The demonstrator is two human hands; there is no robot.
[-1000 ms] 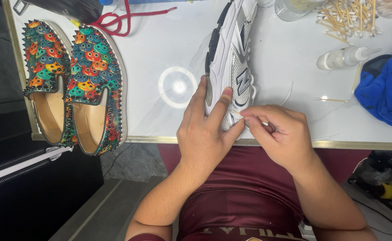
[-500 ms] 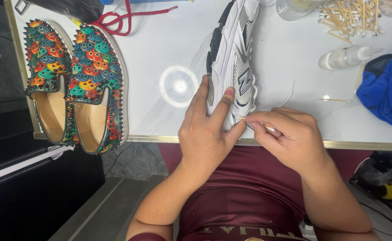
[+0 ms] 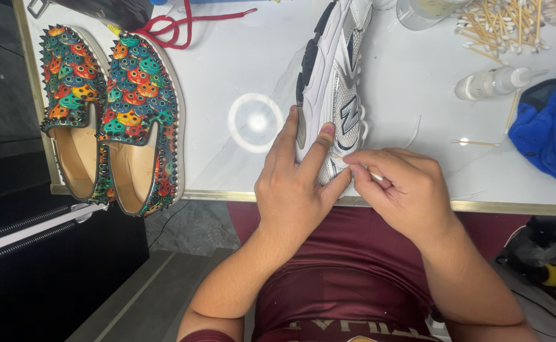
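Note:
A white and silver sneaker (image 3: 335, 69) with a black sole lies on its side on the white marble table (image 3: 227, 69), heel toward me. My left hand (image 3: 297, 183) grips its heel end, thumb pressed on the side panel. My right hand (image 3: 404, 187) pinches a small white cotton swab (image 3: 375, 175) against the sneaker's heel, right beside my left thumb. Most of the swab is hidden in my fingers.
A pair of multicoloured spiked loafers (image 3: 110, 114) sits at the table's left edge, with a red lace (image 3: 183, 28) behind them. A pile of cotton swabs (image 3: 502, 25), a small clear bottle (image 3: 493, 82), a loose swab (image 3: 474, 143) and a blue cloth (image 3: 550, 126) lie to the right.
My right hand has shifted slightly along the sneaker's heel with the swab. My left hand has kept its hold on the sneaker.

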